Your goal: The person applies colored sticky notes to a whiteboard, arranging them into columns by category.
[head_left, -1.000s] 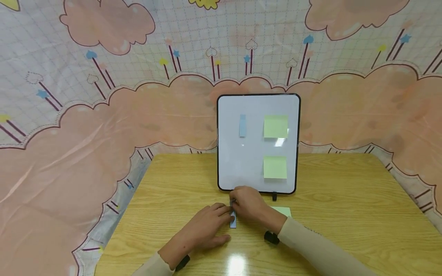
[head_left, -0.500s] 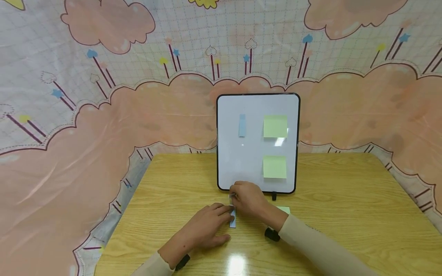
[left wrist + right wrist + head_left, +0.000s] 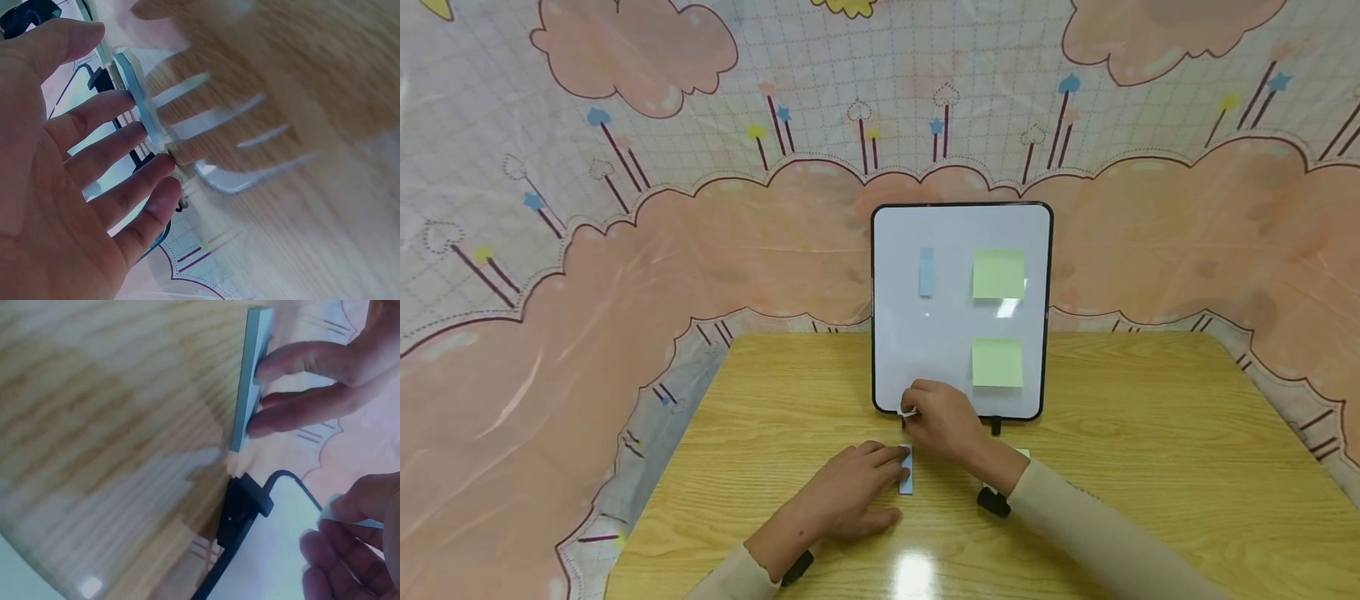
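A narrow pad of blue sticky notes [image 3: 906, 486] lies on the wooden table, in front of the whiteboard. Fingertips of my left hand [image 3: 850, 492] rest on the pad, fingers extended; the left wrist view shows them along the pad's edge [image 3: 139, 94]. Just beyond, at the board's lower edge, my right hand [image 3: 943, 421] pinches a single blue sticky note [image 3: 350, 519] between thumb and fingers. That note is apart from the pad and mostly hidden by the fingers in the head view. One blue note [image 3: 927, 272] is stuck upper left on the whiteboard [image 3: 955, 225].
Two green sticky notes, an upper one [image 3: 998, 274] and a lower one [image 3: 997, 362], hang on the board's right side. Another green piece [image 3: 1024, 452] lies on the table, mostly covered by my right forearm. Black feet [image 3: 996, 426] support the board. A patterned cloth [image 3: 790, 242] surrounds the table.
My right hand has moved up from the pad toward the board, and the note it pinches has come off the pad. The left hand has stayed in place.
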{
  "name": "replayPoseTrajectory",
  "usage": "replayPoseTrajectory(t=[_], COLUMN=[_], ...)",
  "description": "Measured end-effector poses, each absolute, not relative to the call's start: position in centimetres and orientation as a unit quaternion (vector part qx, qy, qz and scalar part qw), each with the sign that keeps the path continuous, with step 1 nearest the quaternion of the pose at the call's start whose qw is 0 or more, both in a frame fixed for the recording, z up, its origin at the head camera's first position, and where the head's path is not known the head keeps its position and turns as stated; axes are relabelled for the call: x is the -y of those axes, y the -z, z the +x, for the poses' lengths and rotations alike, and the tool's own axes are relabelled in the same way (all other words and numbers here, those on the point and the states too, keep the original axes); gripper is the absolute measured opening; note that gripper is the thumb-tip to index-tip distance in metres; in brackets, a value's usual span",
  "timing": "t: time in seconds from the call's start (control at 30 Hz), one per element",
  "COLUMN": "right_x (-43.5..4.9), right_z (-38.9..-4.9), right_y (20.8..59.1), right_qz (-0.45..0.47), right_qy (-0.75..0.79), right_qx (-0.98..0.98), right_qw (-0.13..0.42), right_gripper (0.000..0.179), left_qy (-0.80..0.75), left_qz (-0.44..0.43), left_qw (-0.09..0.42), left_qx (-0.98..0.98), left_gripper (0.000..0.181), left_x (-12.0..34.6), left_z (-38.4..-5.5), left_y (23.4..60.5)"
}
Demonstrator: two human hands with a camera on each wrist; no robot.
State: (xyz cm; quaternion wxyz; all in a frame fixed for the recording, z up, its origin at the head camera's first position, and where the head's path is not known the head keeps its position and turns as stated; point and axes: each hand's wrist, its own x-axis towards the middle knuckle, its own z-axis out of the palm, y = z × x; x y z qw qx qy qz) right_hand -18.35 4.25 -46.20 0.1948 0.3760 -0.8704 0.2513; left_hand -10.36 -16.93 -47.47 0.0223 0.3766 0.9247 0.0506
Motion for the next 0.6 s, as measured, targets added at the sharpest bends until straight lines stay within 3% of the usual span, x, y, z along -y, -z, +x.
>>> replayPoseTrajectory(t=[0.23,0.6], right_x=[-4.7,-4.8], right_z=[-19.2,-20.4], right_y=[45.9,45.5], right_qz=[0.399,0.399], right_qy=[-0.253,-0.235], right_qx=[0.838,0.819], right_qw=[0.271,0.339], right_gripper=[0.032,0.035], left_qy=[-0.051,-0.066], left_qz=[0.373,0.367], left_qw=[0.039,0.054], left_qx=[-0.926,-0.926], left_gripper=[0.052,0.051], left_x=[17.0,17.1], left_z=[-10.5,-10.4], left_y=[47.1,46.6])
